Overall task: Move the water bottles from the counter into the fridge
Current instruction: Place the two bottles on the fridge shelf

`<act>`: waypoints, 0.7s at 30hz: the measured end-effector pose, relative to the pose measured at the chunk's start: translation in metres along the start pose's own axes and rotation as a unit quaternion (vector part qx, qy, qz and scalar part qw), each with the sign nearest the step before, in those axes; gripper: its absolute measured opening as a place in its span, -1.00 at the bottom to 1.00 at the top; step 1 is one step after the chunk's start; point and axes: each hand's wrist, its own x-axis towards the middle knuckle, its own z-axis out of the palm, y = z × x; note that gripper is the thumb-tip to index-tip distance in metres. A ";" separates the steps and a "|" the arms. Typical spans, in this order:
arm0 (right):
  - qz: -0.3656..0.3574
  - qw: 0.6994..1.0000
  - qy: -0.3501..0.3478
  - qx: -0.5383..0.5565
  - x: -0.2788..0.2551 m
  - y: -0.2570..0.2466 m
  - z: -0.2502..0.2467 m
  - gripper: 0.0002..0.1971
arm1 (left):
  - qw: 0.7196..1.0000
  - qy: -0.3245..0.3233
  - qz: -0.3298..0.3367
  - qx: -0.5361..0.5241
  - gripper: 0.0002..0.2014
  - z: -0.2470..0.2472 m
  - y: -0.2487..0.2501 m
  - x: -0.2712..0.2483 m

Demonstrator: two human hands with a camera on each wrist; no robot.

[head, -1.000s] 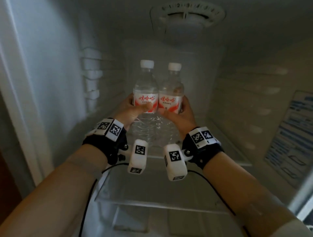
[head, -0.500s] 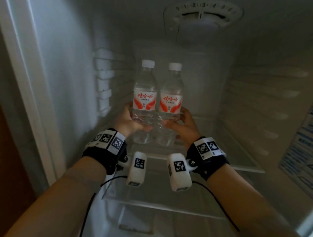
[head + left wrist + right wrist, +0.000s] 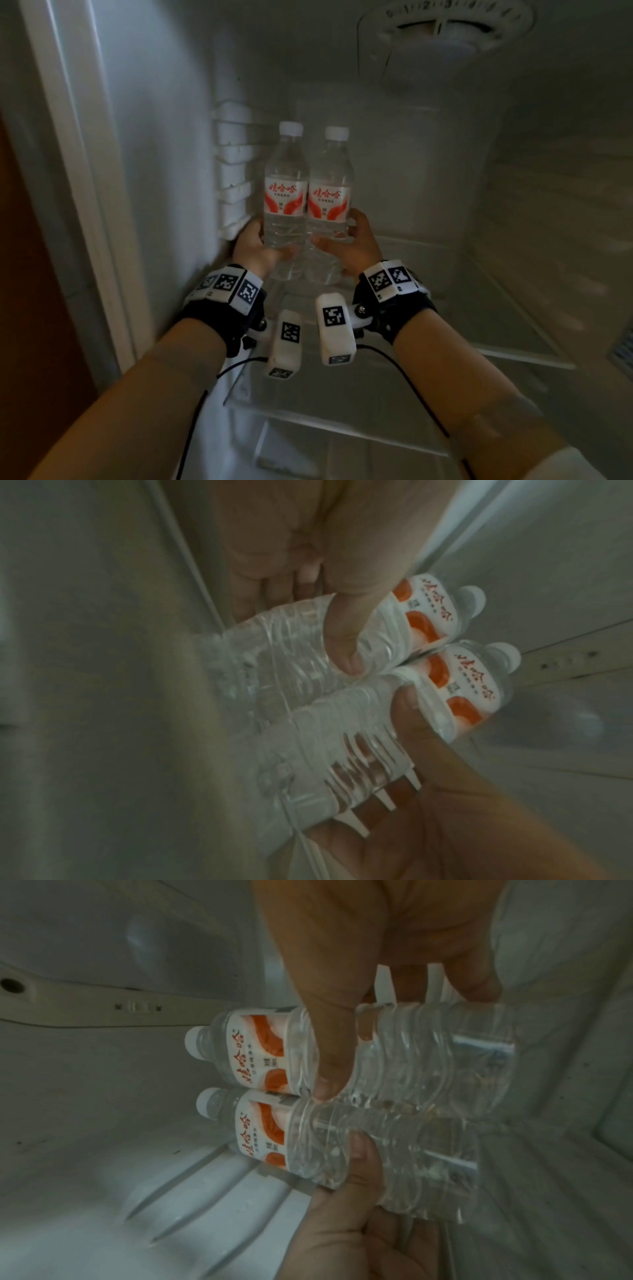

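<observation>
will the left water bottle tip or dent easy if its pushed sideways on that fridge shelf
Probably tippy: the left water bottle stands tall and narrow on the glass shelf. Its thin ribbed wall likely dents under the left hand. It looks full, so fairly heavy; the right water bottle alongside braces it.

Head view looks down into the fridge (image 3: 479, 240); both wrist views, close, share its interior.

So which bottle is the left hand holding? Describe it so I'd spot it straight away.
Look into the open fridge, at the glass shelf near its left wall. Two upright clear bottles with red-and-white labels stand side by side, touching. The left hand grips the left bottle, the one nearer the wall; the right bottle is in the right hand.
</observation>
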 end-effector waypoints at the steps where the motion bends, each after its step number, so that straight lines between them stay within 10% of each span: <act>1: 0.000 1.000 -0.007 0.000 -0.001 -0.001 -0.001 -0.19 | 1.000 -0.003 -0.002 0.003 -0.40 0.000 0.000 0.001; 8: -0.061 0.995 0.073 0.012 -0.019 -0.011 0.010 -0.26 | 0.999 -0.011 -0.022 -0.043 -0.45 -0.008 0.004 -0.014; 12: -0.301 0.940 0.158 -0.010 -0.051 -0.027 0.035 -0.62 | 0.993 -0.052 -0.024 -0.105 -0.56 -0.033 0.022 -0.070; 15: -0.417 0.908 0.023 0.046 -0.092 -0.043 0.077 -0.80 | 0.995 -0.026 0.032 -0.087 -0.76 -0.070 0.036 -0.123; 21: -0.427 0.870 -0.197 0.151 -0.206 -0.063 0.159 -0.78 | 0.979 0.169 0.106 -0.027 -0.79 -0.169 0.048 -0.243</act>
